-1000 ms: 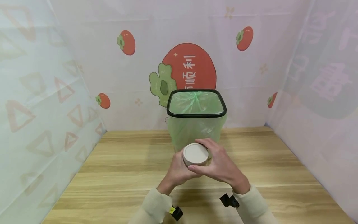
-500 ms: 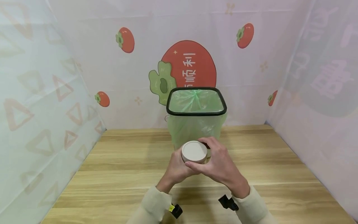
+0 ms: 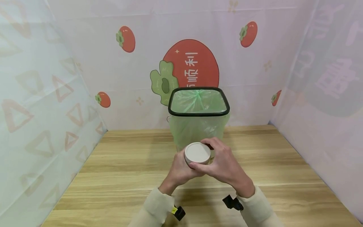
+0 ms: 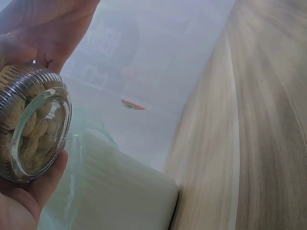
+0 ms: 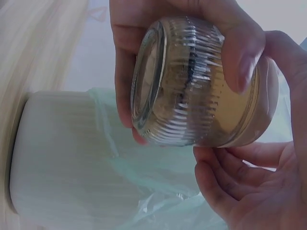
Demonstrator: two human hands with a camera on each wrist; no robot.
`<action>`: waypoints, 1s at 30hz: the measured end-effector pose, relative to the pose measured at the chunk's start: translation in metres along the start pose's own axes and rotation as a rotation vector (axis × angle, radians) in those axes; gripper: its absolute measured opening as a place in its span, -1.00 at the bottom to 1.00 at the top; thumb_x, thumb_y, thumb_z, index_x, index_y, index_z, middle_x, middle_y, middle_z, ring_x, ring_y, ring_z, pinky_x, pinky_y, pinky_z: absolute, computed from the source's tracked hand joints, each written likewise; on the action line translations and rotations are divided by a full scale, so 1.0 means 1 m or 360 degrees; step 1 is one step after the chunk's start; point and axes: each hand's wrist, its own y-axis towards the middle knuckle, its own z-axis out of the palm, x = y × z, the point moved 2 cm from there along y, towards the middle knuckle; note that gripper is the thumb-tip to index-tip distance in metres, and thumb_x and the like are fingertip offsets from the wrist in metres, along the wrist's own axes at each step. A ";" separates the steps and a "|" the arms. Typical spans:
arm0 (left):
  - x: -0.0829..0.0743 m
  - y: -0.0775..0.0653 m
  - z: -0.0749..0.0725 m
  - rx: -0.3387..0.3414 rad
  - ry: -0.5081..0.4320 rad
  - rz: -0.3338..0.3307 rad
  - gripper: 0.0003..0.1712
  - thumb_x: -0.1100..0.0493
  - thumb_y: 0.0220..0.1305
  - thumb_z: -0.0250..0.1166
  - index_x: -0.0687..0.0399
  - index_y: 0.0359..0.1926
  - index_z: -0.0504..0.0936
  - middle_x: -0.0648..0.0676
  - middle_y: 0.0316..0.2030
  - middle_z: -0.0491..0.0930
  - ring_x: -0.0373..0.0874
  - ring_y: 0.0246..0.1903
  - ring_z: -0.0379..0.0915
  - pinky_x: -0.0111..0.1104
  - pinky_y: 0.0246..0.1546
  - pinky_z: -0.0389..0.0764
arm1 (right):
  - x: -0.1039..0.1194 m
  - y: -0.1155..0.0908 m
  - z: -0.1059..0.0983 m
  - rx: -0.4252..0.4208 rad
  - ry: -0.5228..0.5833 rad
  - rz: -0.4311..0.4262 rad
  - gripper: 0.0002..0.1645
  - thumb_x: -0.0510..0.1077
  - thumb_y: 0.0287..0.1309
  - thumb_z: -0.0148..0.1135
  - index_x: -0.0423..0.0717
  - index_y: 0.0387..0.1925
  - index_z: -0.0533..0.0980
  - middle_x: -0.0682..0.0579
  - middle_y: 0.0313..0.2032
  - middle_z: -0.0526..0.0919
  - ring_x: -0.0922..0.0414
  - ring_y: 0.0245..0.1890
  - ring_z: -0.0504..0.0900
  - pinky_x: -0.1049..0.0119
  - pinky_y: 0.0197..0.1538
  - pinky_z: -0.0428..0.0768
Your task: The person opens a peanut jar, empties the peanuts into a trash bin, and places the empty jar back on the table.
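A ribbed glass jar [image 5: 184,81] with a cream lid [image 3: 197,153] is held upright over the table, in front of the bin. Brown lumpy pieces [image 4: 36,127] that look like unshelled peanuts fill it. Its round glass base faces the left wrist camera. My left hand [image 3: 180,170] grips the jar's body, thumb across the ribbed side in the right wrist view. At the lid, my right hand [image 3: 224,165] curls thumb and fingers round the rim from the right. The lid sits on the jar, and the left fingers are mostly hidden in the head view.
A pale bin [image 5: 62,153] with a black rim [image 3: 198,114] and a green plastic liner [image 3: 198,101] stands just beyond the hands on the wooden table [image 3: 127,167]. Printed cloth walls [image 3: 249,72] close off the back and both sides.
The head view has tilted slightly, so the scene sits a little higher. The right fingertips have shifted slightly at the lid's rim; both hands keep hold of the jar.
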 end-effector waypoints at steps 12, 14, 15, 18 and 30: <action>-0.003 0.000 0.002 0.0035 -0.0038 -0.0037 -0.16 0.23 -0.14 0.71 0.07 0.26 0.60 0.12 0.06 0.73 -0.11 -0.02 0.66 -0.30 0.05 0.69 | -0.009 0.002 -0.007 0.0125 0.0056 -0.0074 -0.19 0.18 -0.08 0.72 -0.01 0.17 0.60 0.15 0.04 0.68 0.21 0.00 0.65 0.20 0.00 0.69; -0.004 -0.001 0.003 0.0039 -0.0043 -0.0038 -0.16 0.23 -0.14 0.71 0.06 0.25 0.60 0.12 0.06 0.73 -0.12 -0.02 0.66 -0.30 0.06 0.68 | -0.011 0.002 -0.007 0.0134 0.0064 -0.0110 -0.20 0.16 -0.09 0.73 -0.02 0.16 0.60 0.14 0.04 0.69 0.20 0.00 0.66 0.21 0.00 0.70; -0.004 -0.001 0.003 0.0040 -0.0043 -0.0036 -0.16 0.23 -0.15 0.71 0.06 0.25 0.60 0.12 0.05 0.73 -0.12 -0.02 0.66 -0.30 0.06 0.68 | -0.012 0.002 -0.008 0.0139 0.0067 -0.0127 -0.20 0.15 -0.09 0.73 -0.02 0.16 0.60 0.13 0.05 0.69 0.20 0.00 0.66 0.22 0.00 0.70; -0.005 -0.002 0.004 0.0048 -0.0054 -0.0043 -0.15 0.23 -0.15 0.71 0.05 0.25 0.60 0.10 0.05 0.73 -0.13 -0.02 0.65 -0.31 0.07 0.67 | -0.015 0.003 -0.008 0.0153 0.0088 -0.0166 -0.21 0.13 -0.10 0.74 -0.03 0.16 0.60 0.13 0.06 0.70 0.20 0.00 0.68 0.24 0.02 0.70; -0.006 -0.002 0.007 0.0125 -0.0142 -0.0033 -0.14 0.23 -0.12 0.70 -0.03 0.29 0.59 0.08 0.07 0.72 -0.12 0.02 0.65 -0.30 0.11 0.66 | -0.024 0.003 -0.012 0.0267 0.0225 -0.0157 -0.20 0.14 -0.08 0.73 0.09 0.21 0.60 0.22 0.11 0.68 0.24 0.07 0.65 0.24 0.12 0.68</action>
